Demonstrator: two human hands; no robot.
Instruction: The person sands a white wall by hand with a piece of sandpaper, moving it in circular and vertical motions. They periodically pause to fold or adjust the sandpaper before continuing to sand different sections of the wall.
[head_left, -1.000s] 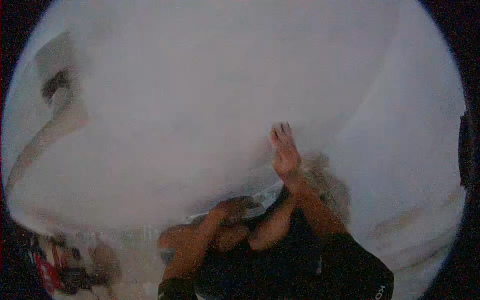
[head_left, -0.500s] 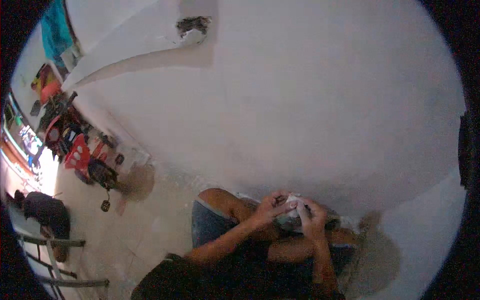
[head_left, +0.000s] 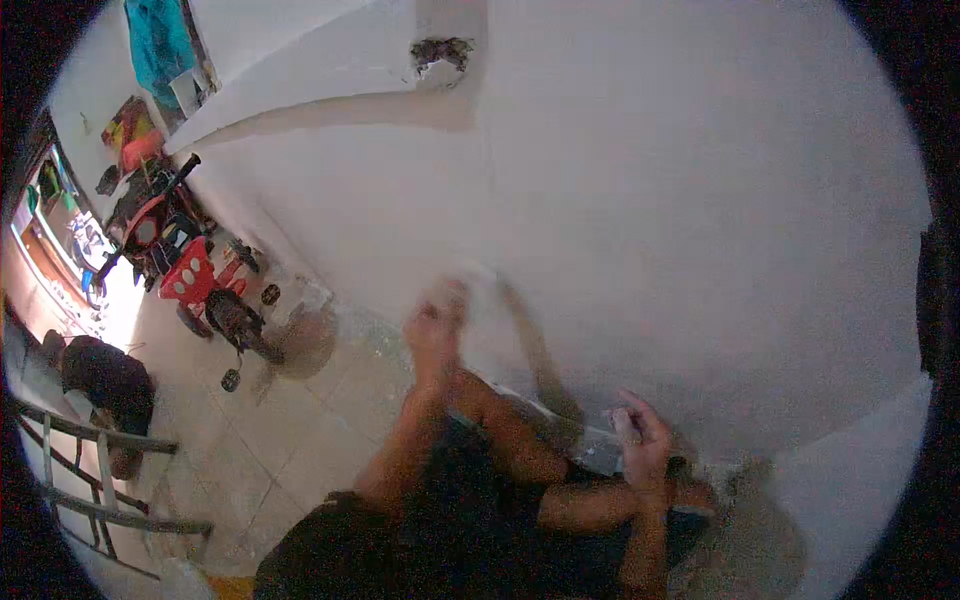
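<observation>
My left hand [head_left: 437, 325] is raised in front of the pale wall [head_left: 680, 220], on the left side. Motion smears its fingers, so their grip does not show. A faint whitish blur lies just beyond them, too unclear to name. Lower down, my right hand [head_left: 648, 440] is above my bent leg, palm turned inward, holding nothing that I can make out. Its index finger is stretched out and the thumb stands apart from it, with a whitish patch on or beside the thumb. Behind this hand, a pale object [head_left: 600, 452] near the wall's foot is partly hidden.
A broken hole [head_left: 441, 62] shows in the wall above a curved ridge. To the left stand a red tricycle [head_left: 195, 275] and a motorbike [head_left: 150, 215] on the tiled floor [head_left: 270, 440]. A metal ladder-like frame [head_left: 110, 515] and a person in dark clothes [head_left: 105, 380] are at lower left.
My hands were together around a white lump or cloth; now they are apart. The left has moved up and left toward the wall, the right slightly down and right. The view has shifted.
</observation>
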